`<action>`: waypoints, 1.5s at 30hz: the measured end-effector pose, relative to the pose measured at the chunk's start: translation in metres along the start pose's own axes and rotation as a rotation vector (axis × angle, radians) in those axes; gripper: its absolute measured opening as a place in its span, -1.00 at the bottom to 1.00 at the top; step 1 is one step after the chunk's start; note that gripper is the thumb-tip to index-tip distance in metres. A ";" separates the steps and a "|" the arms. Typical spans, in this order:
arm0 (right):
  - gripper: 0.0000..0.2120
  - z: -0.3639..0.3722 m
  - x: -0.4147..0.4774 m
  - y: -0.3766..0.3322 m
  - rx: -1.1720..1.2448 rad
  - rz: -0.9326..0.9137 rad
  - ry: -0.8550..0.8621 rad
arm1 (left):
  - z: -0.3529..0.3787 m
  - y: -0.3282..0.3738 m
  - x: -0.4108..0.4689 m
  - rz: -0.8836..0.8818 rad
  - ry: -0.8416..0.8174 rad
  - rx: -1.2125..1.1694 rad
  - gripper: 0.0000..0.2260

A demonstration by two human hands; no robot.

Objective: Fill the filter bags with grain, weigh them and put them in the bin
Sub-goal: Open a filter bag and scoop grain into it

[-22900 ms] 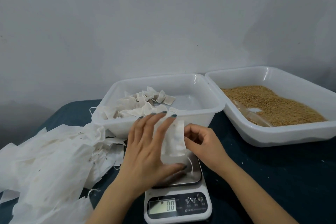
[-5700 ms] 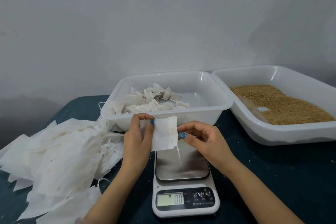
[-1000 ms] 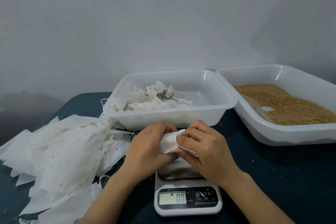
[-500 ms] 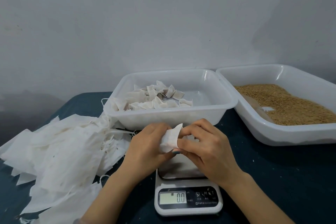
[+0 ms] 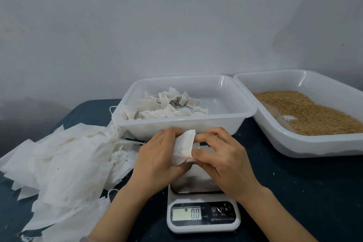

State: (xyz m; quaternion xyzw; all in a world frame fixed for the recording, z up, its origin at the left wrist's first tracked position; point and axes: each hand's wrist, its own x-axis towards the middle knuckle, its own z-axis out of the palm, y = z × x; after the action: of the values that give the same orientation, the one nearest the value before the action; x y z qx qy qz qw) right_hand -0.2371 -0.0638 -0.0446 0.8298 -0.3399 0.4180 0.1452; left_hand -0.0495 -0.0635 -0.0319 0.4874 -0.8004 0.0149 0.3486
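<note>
Bag [image 5: 183, 147]: white, held over the scale [image 5: 203, 216] platform, just before the bin [image 5: 176, 125].
Left hand [image 5: 159, 155]: curled round the bag's left side.
Right hand [image 5: 222, 155]: the bag's right edge is pinched.
Scale: 0.0 is displayed.
Bin: filled bags [image 5: 167, 106] are heaped at its left.
Tray [image 5: 275, 135]: grain [image 5: 306, 112] is contained; placed right of the bin.
Pile [image 5: 64, 163]: empty bags are spread on the tabletop [image 5: 304, 192], left.

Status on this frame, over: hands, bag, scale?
The left hand and right hand both pinch one filter bag above the scale. Display reads 0.0. Nothing between bag and bin.
</note>
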 end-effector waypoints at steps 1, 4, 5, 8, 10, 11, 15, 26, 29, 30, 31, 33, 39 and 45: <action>-0.83 0.000 0.000 0.000 0.014 0.000 -0.006 | 0.000 0.001 0.001 0.008 0.007 -0.009 -0.48; -0.82 0.001 0.000 0.000 0.050 -0.008 -0.024 | 0.002 0.001 0.001 0.028 0.031 -0.018 -0.47; -0.82 0.002 -0.001 0.001 0.054 -0.008 -0.027 | 0.002 0.000 0.001 0.031 0.035 -0.021 -0.46; -0.83 0.002 -0.002 0.001 0.053 -0.001 -0.036 | 0.002 -0.001 0.001 0.042 0.040 -0.008 -0.46; -0.83 0.002 -0.001 0.001 0.048 0.001 -0.039 | 0.001 -0.002 0.000 0.044 0.035 0.015 -0.44; -0.82 0.002 -0.001 0.002 0.043 0.005 -0.032 | 0.000 -0.002 0.000 0.040 0.028 0.022 -0.42; -0.77 0.001 0.000 0.002 0.023 0.021 0.014 | 0.000 -0.004 0.000 0.011 -0.011 0.048 -0.47; -0.63 0.001 0.001 0.004 0.129 0.049 0.164 | 0.005 -0.011 -0.001 -0.015 -0.032 -0.022 -0.55; -0.56 -0.002 0.001 0.002 0.186 0.122 0.205 | 0.006 -0.014 -0.001 -0.024 -0.028 -0.047 -0.59; -0.57 -0.003 0.001 0.002 0.212 0.148 0.218 | 0.007 -0.014 -0.002 -0.023 -0.024 -0.049 -0.61; -0.59 -0.004 0.001 0.001 0.237 0.167 0.229 | 0.007 -0.015 -0.002 -0.023 -0.022 -0.049 -0.63; -0.66 -0.005 0.001 0.001 0.257 0.189 0.251 | 0.008 -0.016 -0.002 -0.028 -0.021 -0.050 -0.65; -0.87 -0.002 0.000 0.005 0.154 0.381 0.195 | 0.010 -0.018 -0.003 -0.052 -0.021 -0.066 -0.64; -0.87 -0.004 0.000 0.005 0.158 0.459 0.137 | 0.011 -0.021 -0.004 -0.085 -0.041 -0.077 -0.64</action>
State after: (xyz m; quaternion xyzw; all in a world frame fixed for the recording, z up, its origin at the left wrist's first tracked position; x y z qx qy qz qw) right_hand -0.2428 -0.0656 -0.0422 0.7093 -0.4753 0.5205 0.0039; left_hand -0.0376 -0.0753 -0.0493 0.5072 -0.7860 -0.0408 0.3512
